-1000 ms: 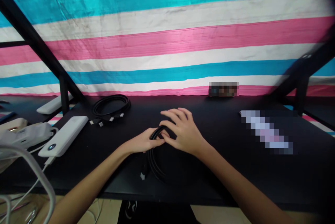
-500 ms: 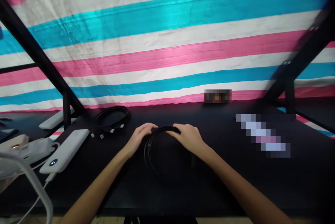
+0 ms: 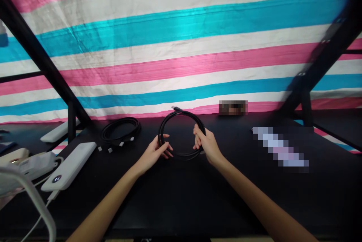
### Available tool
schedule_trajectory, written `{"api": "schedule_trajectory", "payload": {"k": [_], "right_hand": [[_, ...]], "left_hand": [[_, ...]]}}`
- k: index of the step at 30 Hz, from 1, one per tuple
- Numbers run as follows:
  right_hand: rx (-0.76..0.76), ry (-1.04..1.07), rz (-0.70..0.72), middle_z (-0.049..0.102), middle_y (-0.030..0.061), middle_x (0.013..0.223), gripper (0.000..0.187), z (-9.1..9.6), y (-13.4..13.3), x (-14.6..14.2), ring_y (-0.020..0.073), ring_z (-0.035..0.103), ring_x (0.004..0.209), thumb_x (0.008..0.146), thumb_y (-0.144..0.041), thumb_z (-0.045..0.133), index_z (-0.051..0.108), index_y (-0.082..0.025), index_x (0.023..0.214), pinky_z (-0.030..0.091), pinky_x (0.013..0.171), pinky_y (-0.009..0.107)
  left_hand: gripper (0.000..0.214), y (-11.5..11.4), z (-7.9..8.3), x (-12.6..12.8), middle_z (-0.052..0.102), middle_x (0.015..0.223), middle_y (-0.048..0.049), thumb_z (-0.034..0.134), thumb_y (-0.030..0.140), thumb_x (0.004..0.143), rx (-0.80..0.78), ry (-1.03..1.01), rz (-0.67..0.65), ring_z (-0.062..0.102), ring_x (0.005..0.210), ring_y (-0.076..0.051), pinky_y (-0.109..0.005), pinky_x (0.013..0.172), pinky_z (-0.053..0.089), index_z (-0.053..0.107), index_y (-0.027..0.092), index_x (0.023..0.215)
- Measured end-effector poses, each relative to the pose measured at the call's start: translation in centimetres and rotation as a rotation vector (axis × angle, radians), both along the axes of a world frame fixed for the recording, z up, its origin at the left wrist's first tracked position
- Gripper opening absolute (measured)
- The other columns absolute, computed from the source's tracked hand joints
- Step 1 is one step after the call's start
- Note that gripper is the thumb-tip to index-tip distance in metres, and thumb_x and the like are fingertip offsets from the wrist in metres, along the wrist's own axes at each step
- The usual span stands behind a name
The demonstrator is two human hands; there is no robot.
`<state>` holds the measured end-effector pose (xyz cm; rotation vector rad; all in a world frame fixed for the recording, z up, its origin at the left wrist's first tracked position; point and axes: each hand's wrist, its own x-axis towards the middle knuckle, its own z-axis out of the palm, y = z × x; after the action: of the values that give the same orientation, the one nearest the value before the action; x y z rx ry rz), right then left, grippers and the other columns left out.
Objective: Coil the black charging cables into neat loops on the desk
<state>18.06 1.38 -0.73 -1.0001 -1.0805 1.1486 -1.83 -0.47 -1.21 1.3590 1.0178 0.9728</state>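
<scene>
Between my hands a black cable (image 3: 182, 112) is wound into a round coil of several turns, held tilted up above the black table. One plug with a metal tip sticks out at the top of the loop. My left hand (image 3: 154, 152) has its thumb and fingers around the coil's left side. On the right side, my right hand (image 3: 207, 142) grips the coil with curled fingers. A small light end shows below the right hand, too small to make out. Further back on the left, a second coiled black cable (image 3: 121, 130) lies on the table with several metal-tipped plugs in front.
A white power bank (image 3: 75, 164) with a plugged-in white cable lies at the left, beside a white power strip (image 3: 38, 163). A blurred-out item (image 3: 279, 147) is at the right, another (image 3: 233, 107) at the back edge. Black frame bars (image 3: 42, 59) slant up at both sides.
The coil has been raised and tilted upright, so its full ring and top plug now show. My hands have moved from its top down to its two sides.
</scene>
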Motion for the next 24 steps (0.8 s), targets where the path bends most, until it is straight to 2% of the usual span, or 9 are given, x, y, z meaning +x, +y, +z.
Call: {"api": "schedule_trajectory", "payload": {"k": [3, 7, 12, 16, 19, 21, 24], "right_hand": [[-0.017, 0.172, -0.005, 0.033, -0.0119, 0.039, 0.038, 0.2, 0.0, -0.1, 0.0058, 0.033, 0.033, 0.073, -0.055, 0.064, 0.049, -0.020, 0.068, 0.046, 0.042, 0.021], [-0.065, 0.295, 0.090, 0.032, -0.0123, 0.042, 0.038, 0.3, 0.0, -0.2, 0.0053, 0.030, 0.036, 0.071, -0.055, 0.066, 0.049, -0.020, 0.071, 0.046, 0.045, 0.021], [-0.125, 0.344, 0.195, 0.034, -0.0121, 0.043, 0.037, 0.8, -0.6, -0.7, 0.0058, 0.031, 0.038, 0.070, -0.052, 0.069, 0.050, -0.020, 0.071, 0.049, 0.052, 0.024], [-0.145, 0.376, 0.254, 0.038, -0.0112, 0.046, 0.034, 1.0, -1.1, -1.0, 0.0074, 0.045, 0.043, 0.073, -0.049, 0.068, 0.050, -0.020, 0.074, 0.052, 0.062, 0.026], [-0.172, 0.389, 0.279, 0.046, -0.0086, 0.052, 0.032, 1.0, -1.4, -1.2, 0.0147, 0.064, 0.069, 0.072, -0.047, 0.069, 0.051, -0.021, 0.079, 0.052, 0.071, 0.029], [-0.189, 0.390, 0.287, 0.052, -0.0064, 0.059, 0.031, 1.0, -1.6, -1.4, 0.0198, 0.066, 0.090, 0.073, -0.043, 0.070, 0.051, -0.022, 0.084, 0.052, 0.078, 0.032], [-0.197, 0.414, 0.309, 0.062, -0.0029, 0.071, 0.029, 0.9, -1.9, -1.7, 0.0208, 0.064, 0.101, 0.075, -0.038, 0.069, 0.051, -0.022, 0.090, 0.050, 0.087, 0.035]], "left_hand": [[0.045, -0.3, -0.5, 0.3, 0.063, 0.076, -0.0027, 0.056, 0.047, 0.081, -0.046, 0.018, -0.098, 0.066, 0.060, -0.017, -0.028, 0.055, 0.048, 0.042, 0.017, 0.111], [0.040, -0.7, -1.5, 1.1, 0.064, 0.070, -0.0030, 0.048, 0.055, 0.083, -0.116, 0.028, -0.190, 0.065, 0.055, -0.015, -0.024, 0.048, 0.047, 0.040, 0.017, 0.096], [0.049, -0.8, -1.9, 1.6, 0.064, 0.067, -0.0014, 0.051, 0.059, 0.079, -0.157, -0.023, -0.111, 0.064, 0.049, -0.015, -0.023, 0.042, 0.046, 0.036, 0.018, 0.100], [0.052, -0.7, -1.2, 1.5, 0.065, 0.066, -0.0022, 0.054, 0.059, 0.077, -0.151, -0.069, -0.060, 0.064, 0.046, -0.017, -0.023, 0.037, 0.046, 0.036, 0.018, 0.102], [0.049, -0.8, -0.6, 1.3, 0.066, 0.066, -0.0029, 0.054, 0.058, 0.077, -0.163, -0.103, -0.027, 0.064, 0.045, -0.018, -0.023, 0.035, 0.045, 0.035, 0.019, 0.101], [0.045, -0.9, -0.4, 1.2, 0.067, 0.068, -0.0033, 0.053, 0.056, 0.079, -0.172, -0.112, -0.027, 0.064, 0.045, -0.019, -0.023, 0.035, 0.045, 0.034, 0.020, 0.099], [0.044, -1.0, -0.5, 1.2, 0.069, 0.073, -0.0045, 0.056, 0.051, 0.080, -0.185, -0.124, -0.071, 0.066, 0.049, -0.020, -0.023, 0.037, 0.046, 0.030, 0.022, 0.100]]}}
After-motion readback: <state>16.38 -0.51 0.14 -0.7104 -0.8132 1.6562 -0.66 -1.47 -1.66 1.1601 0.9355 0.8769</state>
